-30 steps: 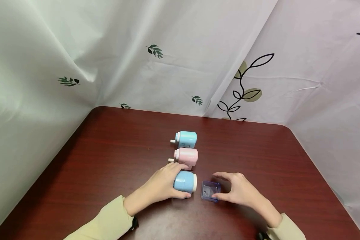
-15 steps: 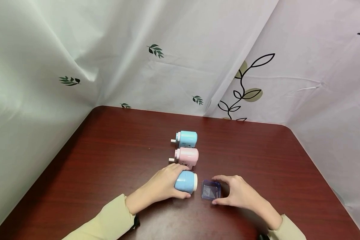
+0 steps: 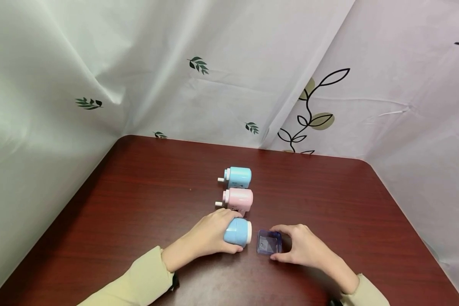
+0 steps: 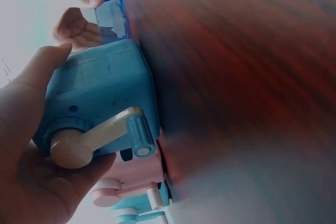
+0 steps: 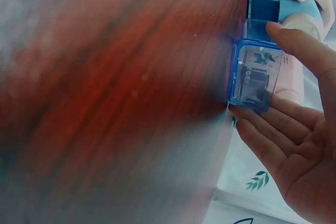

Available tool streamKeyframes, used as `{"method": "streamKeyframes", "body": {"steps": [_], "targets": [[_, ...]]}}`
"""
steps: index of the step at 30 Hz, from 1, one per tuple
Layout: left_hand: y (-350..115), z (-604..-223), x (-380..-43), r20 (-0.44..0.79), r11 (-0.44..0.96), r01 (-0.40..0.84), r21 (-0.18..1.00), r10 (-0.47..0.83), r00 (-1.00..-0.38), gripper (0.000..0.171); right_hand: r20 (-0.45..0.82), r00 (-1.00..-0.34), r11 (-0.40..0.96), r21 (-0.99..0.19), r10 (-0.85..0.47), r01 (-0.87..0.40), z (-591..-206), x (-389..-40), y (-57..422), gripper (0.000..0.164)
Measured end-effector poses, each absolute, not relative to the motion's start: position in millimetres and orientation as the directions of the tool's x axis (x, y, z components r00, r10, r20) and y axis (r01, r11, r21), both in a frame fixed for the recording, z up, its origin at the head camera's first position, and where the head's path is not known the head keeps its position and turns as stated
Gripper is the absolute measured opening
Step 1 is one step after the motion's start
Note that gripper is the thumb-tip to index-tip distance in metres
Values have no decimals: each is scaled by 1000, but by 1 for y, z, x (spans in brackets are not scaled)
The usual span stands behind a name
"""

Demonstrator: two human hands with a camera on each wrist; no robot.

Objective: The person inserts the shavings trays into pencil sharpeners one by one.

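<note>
My left hand grips a blue hand-crank pencil sharpener from its crank side, thumb on the near side and fingers on the far side. In the left wrist view its crank handle faces the camera. The right wrist view shows a dark rectangular opening in the sharpener's body. My right hand holds a clear bluish shavings drawer between thumb and fingers, just right of the sharpener. The drawer's open side faces up in the head view, and a small gap separates it from the sharpener.
A pink crank sharpener stands right behind the held one, and a light blue crank sharpener behind that, cranks to the left. All are on a dark red wooden table, with a white leaf-printed curtain around it.
My right hand has shifted slightly toward me, so its thumb and fingers now sit at opposite sides of the shavings drawer. My left hand and the blue sharpener have barely moved.
</note>
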State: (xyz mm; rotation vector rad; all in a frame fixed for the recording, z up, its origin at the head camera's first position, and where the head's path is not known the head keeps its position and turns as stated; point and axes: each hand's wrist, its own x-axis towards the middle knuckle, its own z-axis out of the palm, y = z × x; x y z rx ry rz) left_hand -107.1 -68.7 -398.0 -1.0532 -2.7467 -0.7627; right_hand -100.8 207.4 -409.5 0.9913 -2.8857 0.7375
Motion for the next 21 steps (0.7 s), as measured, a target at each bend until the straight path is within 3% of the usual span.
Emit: {"method": "streamKeyframes", "body": {"steps": [21], "targets": [[-68,-400,-108,296,627,669,399,602,-741,64,135,-828,717,-436,-545,-543,-411,-101,203,48]]}}
